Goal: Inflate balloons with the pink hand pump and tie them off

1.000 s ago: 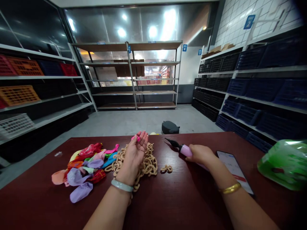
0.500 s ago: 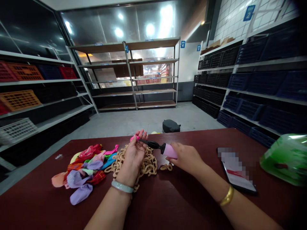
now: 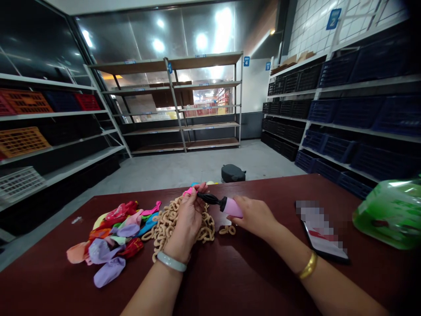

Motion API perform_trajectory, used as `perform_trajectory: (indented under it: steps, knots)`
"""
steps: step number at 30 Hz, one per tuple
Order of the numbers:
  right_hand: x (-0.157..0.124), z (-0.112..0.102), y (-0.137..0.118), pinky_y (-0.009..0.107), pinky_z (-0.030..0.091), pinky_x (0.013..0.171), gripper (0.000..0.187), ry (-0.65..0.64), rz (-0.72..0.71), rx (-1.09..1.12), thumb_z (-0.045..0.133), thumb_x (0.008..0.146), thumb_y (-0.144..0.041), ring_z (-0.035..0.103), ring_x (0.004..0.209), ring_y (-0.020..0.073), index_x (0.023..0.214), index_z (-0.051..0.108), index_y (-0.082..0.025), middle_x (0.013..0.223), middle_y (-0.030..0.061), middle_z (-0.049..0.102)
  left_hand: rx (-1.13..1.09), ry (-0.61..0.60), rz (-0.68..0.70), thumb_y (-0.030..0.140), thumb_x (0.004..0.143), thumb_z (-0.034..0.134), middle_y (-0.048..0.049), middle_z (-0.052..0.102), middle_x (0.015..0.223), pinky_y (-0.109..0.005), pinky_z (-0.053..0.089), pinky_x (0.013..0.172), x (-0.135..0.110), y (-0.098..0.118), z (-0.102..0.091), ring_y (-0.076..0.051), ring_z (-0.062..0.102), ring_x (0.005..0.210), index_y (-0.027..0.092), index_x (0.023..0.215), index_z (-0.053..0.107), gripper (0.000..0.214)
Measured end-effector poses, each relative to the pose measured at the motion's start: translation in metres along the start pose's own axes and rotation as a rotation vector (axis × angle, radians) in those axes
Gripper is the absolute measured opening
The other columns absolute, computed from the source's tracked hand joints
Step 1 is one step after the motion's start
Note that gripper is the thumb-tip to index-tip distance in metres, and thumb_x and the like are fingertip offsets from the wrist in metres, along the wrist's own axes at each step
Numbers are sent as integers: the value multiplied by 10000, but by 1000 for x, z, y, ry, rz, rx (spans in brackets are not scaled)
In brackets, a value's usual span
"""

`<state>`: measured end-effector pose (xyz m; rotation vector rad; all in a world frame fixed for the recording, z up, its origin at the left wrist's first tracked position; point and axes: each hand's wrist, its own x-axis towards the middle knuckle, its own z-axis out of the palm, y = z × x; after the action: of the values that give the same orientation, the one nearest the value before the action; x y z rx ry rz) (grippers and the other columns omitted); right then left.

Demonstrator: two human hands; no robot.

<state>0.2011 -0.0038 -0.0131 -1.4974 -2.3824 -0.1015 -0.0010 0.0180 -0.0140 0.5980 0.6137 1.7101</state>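
My left hand (image 3: 190,213) pinches a pink balloon (image 3: 188,192) at the black nozzle of a hand balloon pump (image 3: 232,208). The pump has a light pink body, and my right hand (image 3: 255,215) is wrapped round it. Under and around my left hand lies a heap of tan ring-shaped pieces (image 3: 166,219), partly covered by the wrist. A few loose tan rings (image 3: 227,229) lie below the pump. Left of the heap is a pile of limp, colourful balloons (image 3: 121,237), among them purple, red, peach and blue ones.
On the dark red table (image 3: 230,281) a phone (image 3: 324,235) lies to the right, with a green plastic package (image 3: 390,215) beyond it. A dark grey bag (image 3: 233,173) sits on the floor past the far edge. Shelving with crates (image 3: 23,142) lines the sides.
My left fingers have closed in around the pink balloon at the nozzle; before, the palm was turned up more openly. My right hand keeps its hold on the pump. The view has shifted slightly.
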Motion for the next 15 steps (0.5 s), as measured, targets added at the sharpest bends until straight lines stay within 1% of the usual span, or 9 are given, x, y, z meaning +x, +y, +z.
perform_trajectory:
  steps: [3, 7, 11, 15]
  knots:
    - [1, 2, 2, 331, 417, 634, 421, 13, 5, 11, 584, 805, -548, 659, 860, 273, 1076, 515, -234, 1012, 65, 683, 6, -25, -5, 201, 853, 618, -121, 713, 1034, -354, 473, 939, -2, 2, 1, -208, 651, 1031, 142, 871, 610, 62]
    - [1, 5, 3, 341, 425, 649, 433, 31, 6, 18, 568, 817, -554, 658, 874, 278, 1109, 515, -238, 1042, 65, 678, 46, -76, 2, 260, 819, 668, -112, 696, 1088, -344, 466, 926, -5, 0, 1, -216, 621, 1082, 154, 875, 608, 134]
    - [0, 8, 5, 354, 437, 689, 467, 44, 7, 23, 565, 828, -535, 650, 916, 279, 1178, 501, -232, 1088, 77, 663, 72, -76, -56, 294, 768, 722, -103, 691, 1088, -335, 483, 865, -11, -5, 4, -223, 614, 1075, 170, 878, 605, 203]
    - [1, 10, 6, 361, 438, 731, 479, 39, 0, 45, 572, 829, -513, 638, 957, 277, 1203, 499, -222, 1131, 93, 648, 61, -73, -102, 287, 751, 739, -109, 683, 1097, -354, 490, 862, -16, -6, 8, -233, 592, 1104, 169, 875, 606, 217]
